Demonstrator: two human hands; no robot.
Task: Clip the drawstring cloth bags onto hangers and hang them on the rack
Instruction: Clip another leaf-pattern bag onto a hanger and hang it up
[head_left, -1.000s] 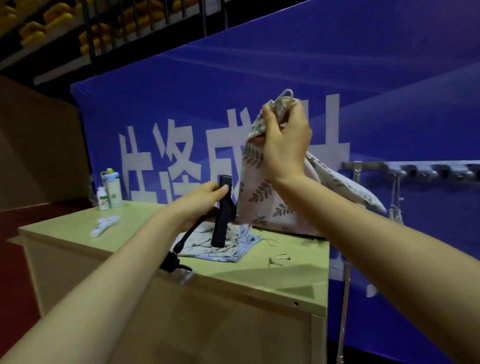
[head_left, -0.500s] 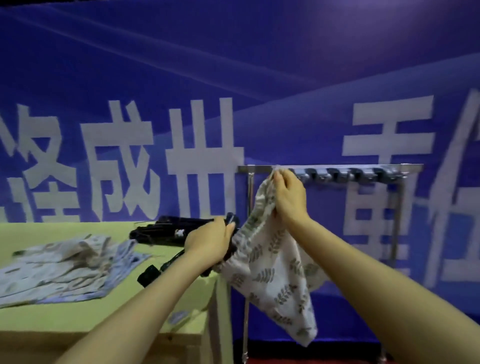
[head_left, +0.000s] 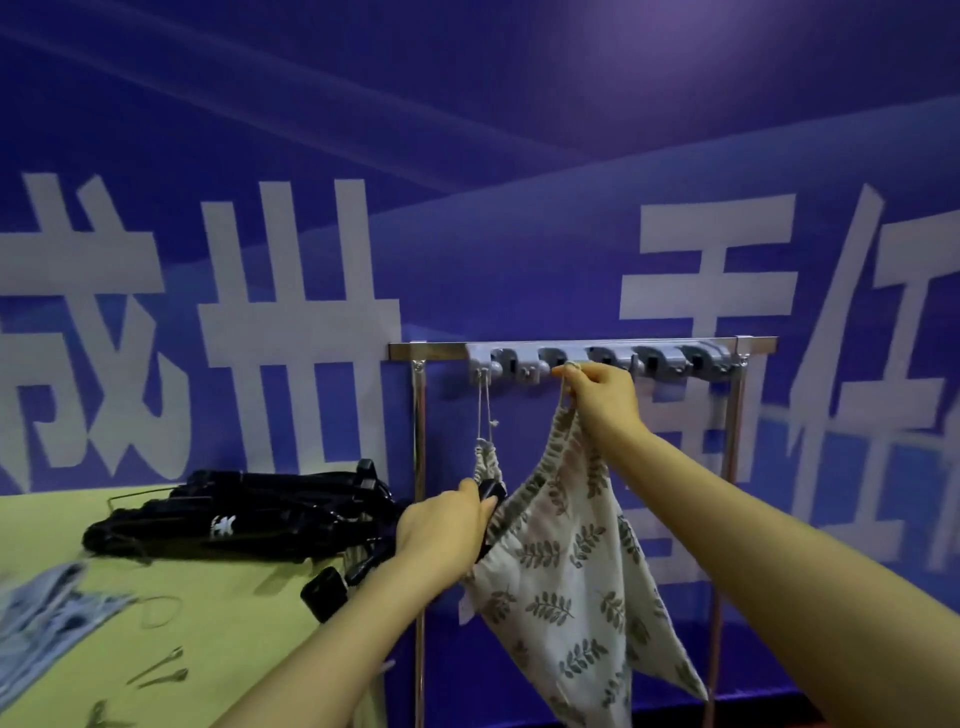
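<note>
Bag (head_left: 566, 561) hangs between right hand (head_left: 605, 400) pinching its cord (head_left: 563, 392) and left hand (head_left: 441, 530) gripping hanger (head_left: 492, 491).

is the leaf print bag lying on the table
No, the leaf print bag hangs from the right hand, held up at the rack.

**Blue banner wall, green table at left**

Bg is one big blue banner (head_left: 519, 130) that fills nearly the whole view. Paler blue curved bands sweep across it, w/ a lighter band rising toward the right. Large white characters (head_left: 291, 312) run in a row across the middle, cut off at the left & right edges. Faint purplish glow near top, right of centre. Light overall is dim & bluish. Lower left: table (head_left: 234, 649) w/ flat yellow-green top, in front of the banner. Thin reddish strip of floor (head_left: 769, 724) at btm right, below the banner's edge.
</note>
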